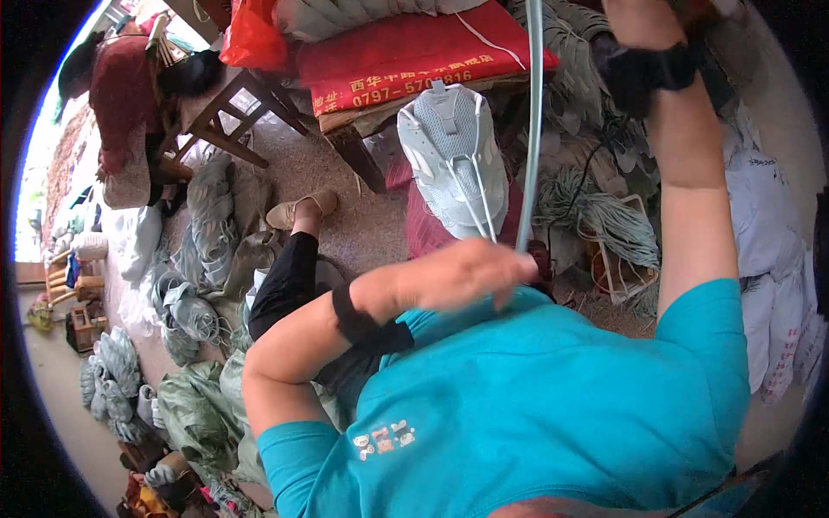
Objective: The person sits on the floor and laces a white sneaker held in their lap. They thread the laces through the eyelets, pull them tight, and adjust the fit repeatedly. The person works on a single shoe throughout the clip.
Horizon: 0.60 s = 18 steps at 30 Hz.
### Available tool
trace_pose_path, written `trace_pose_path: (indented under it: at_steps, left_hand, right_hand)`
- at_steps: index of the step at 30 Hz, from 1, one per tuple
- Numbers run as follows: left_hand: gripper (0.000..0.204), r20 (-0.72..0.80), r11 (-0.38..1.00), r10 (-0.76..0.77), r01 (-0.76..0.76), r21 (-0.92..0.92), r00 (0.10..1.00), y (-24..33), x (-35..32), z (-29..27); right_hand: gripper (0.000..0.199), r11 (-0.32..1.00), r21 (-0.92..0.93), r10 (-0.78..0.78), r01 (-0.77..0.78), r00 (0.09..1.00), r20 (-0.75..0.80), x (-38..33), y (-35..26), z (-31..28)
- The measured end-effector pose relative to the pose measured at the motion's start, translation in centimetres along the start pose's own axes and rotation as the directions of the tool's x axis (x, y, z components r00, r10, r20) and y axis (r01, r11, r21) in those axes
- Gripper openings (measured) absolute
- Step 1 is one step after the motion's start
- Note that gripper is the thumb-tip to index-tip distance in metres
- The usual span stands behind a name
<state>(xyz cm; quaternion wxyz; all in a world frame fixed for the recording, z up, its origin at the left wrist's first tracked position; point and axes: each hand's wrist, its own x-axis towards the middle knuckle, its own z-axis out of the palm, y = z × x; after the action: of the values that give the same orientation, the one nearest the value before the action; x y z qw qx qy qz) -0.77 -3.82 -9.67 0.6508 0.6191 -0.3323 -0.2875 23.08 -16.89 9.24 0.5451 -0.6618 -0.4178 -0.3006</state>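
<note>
Grey-and-white shoe upper [448, 142] sat over maroon cloth [420, 226] near the red-covered surface [345, 67], its 2 lace strands [484, 198] trailing toward the left hand [475, 272]. Too blurry to tell if those fingers were together; right hand [643, 22] was cut off, couldn't tell either.

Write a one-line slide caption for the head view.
Left hand near a pale shoe, right hand stretched far forward.

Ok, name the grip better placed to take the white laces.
Left, probably: the left grip is close by the white laces, whereas the right grip is farther off, at the picture's top edge.
</note>
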Motion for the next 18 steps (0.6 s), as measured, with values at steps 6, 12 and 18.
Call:
trace_pose_path:
  at_steps: [6,12,18]
  left_hand:
    - [0.049,-0.136,0.99,0.022,-0.003,0.139,0.99,7.9,-1.4,-3.2]
    - [0.051,-0.552,0.878,0.278,-0.441,-0.186,0.786,5.6,0.2,-10.5]
    - [0.046,-0.65,0.913,0.141,-0.353,-0.207,0.746,5.2,1.1,-9.3]
  right_hand:
    - [0.024,0.881,-0.461,0.174,0.108,0.832,0.527,-8.2,2.8,2.6]
    - [0.023,0.76,-0.469,0.556,-0.451,0.076,0.828,-13.8,-0.6,2.3]
    - [0.03,0.448,0.182,0.391,-0.875,0.375,0.84,-19.6,1.1,6.1]
